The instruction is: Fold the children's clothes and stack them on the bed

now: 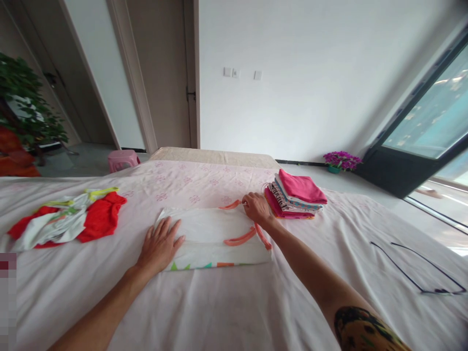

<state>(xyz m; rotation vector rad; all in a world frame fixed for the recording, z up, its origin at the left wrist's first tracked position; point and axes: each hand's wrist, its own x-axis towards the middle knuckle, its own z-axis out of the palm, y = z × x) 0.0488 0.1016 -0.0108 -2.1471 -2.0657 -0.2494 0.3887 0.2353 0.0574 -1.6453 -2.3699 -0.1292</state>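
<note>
A white garment [208, 229] with orange trim lies folded into a flat rectangle on the bedsheet. Coloured triangles run along its near edge. My left hand [160, 244] rests flat on the garment's left end, fingers spread. At the far right corner, my right hand [257, 206] is closed, its fingers bent over the garment's orange-trimmed edge. Just beyond that hand stands a stack of folded clothes [294, 195], with a bright pink piece on top. To the left lies a loose heap of red, white and yellow clothes [98, 219].
A pale sheet [219, 312] with pink flowers covers the bed. Dark-framed glasses [417, 265] lie on it at the right. Past the bed are a pink stool [123, 160], a pot of purple flowers [341, 161] and a leafy plant [22, 97].
</note>
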